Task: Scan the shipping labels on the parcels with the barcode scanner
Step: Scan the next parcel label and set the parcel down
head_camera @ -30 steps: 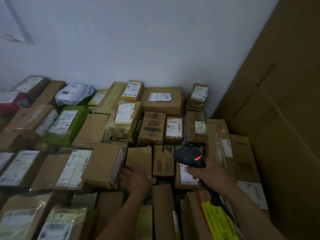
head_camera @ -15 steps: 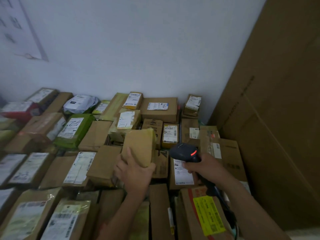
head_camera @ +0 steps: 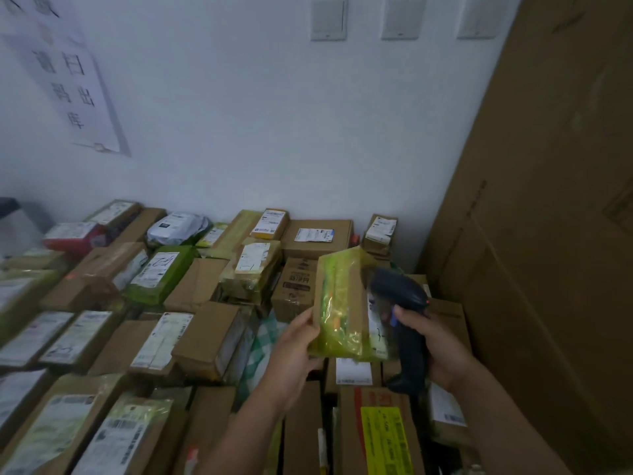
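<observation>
Head view: a person's left hand now holds a small parcel lifted clear of the heap, fingers clenched around its lower left edge. A second ago that hand was only reaching down among the boxes; half a second ago the parcel was just rising. It has since been turned so its yellow-green taped face shows and brought up beside the scanner, which the right hand grips by the handle, just right of the parcel. In my judgement, the scan is about to happen. The parcel's label sits on its right side, mostly hidden behind the scanner head. The scanner's window is blurred, and no beam is visible. The heap of parcels below is cut off at the frame's edges
</observation>
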### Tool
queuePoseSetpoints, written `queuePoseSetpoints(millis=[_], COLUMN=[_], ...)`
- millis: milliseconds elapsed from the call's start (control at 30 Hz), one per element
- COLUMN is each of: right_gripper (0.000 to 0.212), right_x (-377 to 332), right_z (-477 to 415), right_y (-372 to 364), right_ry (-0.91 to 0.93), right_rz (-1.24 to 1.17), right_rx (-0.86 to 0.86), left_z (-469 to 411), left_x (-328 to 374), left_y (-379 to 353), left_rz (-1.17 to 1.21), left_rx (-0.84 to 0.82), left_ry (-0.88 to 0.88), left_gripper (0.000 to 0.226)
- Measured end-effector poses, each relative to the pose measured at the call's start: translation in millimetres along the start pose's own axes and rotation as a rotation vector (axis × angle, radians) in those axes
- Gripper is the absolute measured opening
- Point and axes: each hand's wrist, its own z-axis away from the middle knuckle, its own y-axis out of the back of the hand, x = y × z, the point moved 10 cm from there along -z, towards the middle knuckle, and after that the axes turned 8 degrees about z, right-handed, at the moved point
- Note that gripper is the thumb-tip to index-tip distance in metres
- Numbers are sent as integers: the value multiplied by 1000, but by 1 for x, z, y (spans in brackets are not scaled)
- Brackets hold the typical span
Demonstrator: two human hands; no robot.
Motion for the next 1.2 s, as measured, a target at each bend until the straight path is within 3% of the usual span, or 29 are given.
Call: queuePoseSetpoints(millis=[100, 167, 233, 400, 567, 733, 1200], right_gripper=[52, 39, 23, 16, 12, 26, 22], right_x=[-8, -17, -24, -27, -26, -26, -28], right_z=[3, 4, 7, 13, 21, 29, 30], right_y=[3, -4, -11, -5, 4, -3, -24], right_ry=[54, 99, 138, 121, 55, 31, 19], right_rz=[146, 258, 339, 428, 457, 488, 535], right_rx=[89, 90, 68, 87, 78, -24, -84], left_z=[4, 7, 6, 3, 9, 15, 17], left_x=[6, 4, -1, -8, -4, -2, -4], left_y=[-2, -9, -9, 21, 57, 85, 104], left_rz=[-258, -398, -511, -473, -406, -371, -364], left_rx=[66, 20, 23, 227, 428, 578, 600], left_ry=[-23, 14, 30, 34, -48, -112, -147], left_gripper=[17, 67, 88, 64, 66, 76, 76])
